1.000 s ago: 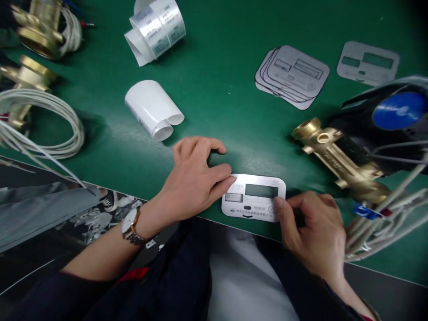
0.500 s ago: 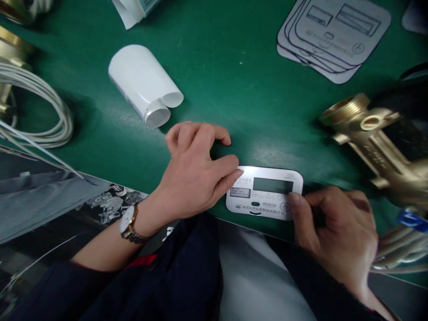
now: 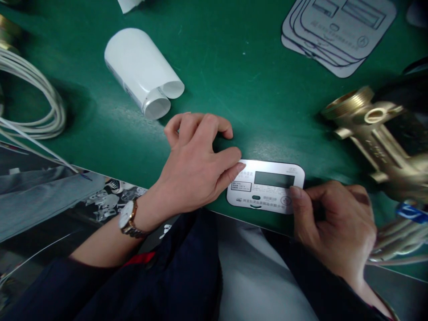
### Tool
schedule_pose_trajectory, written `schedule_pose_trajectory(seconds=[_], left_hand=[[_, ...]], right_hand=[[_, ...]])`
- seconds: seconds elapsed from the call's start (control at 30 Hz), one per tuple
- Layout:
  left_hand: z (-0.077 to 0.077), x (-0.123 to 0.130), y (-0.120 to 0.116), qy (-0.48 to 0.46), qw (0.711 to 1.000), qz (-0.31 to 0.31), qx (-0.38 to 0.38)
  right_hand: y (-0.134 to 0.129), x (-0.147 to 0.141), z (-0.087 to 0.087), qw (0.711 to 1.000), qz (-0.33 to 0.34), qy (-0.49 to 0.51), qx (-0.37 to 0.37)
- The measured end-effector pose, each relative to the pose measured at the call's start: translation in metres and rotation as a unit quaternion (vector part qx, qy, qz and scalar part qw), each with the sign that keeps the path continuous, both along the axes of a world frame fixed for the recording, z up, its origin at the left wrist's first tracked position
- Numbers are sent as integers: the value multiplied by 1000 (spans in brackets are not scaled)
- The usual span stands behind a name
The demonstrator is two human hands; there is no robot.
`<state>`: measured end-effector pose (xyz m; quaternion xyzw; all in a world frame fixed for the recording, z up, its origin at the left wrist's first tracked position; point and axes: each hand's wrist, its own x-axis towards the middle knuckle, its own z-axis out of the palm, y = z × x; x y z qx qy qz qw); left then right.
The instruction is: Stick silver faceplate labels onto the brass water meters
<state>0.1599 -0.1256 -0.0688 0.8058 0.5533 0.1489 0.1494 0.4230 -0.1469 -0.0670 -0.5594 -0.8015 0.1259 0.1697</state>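
A silver label plate (image 3: 267,186) with a dark rectangular window lies at the front edge of the green table. My left hand (image 3: 200,162) pinches its upper left corner between thumb and index finger, the other fingers curled above the table. At the plate's right end, my right hand (image 3: 334,223) grips the edge, thumb on top and the fingers bent underneath or behind, partly hidden. Beyond my left hand rests a curled white sheet (image 3: 137,67).
Several similar plates (image 3: 337,33) are stacked at the upper right. A brass pipe fitting (image 3: 384,142) lies on the right, with coiled cable (image 3: 401,240) below it. Another grey cable coil (image 3: 36,98) sits at the left on the green table (image 3: 234,80).
The whole view has shifted, so the table items appear slightly higher. Both hands keep their hold on the plate, with hardly any change in their pose.
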Motion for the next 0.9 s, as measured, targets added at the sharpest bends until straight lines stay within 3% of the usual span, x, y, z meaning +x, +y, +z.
schedule_pose_trajectory(seconds=[0.9], left_hand=[[-1,1,-2,14,999,-9,35]], right_hand=[[-2,0,-1,1000,-10,10,3]])
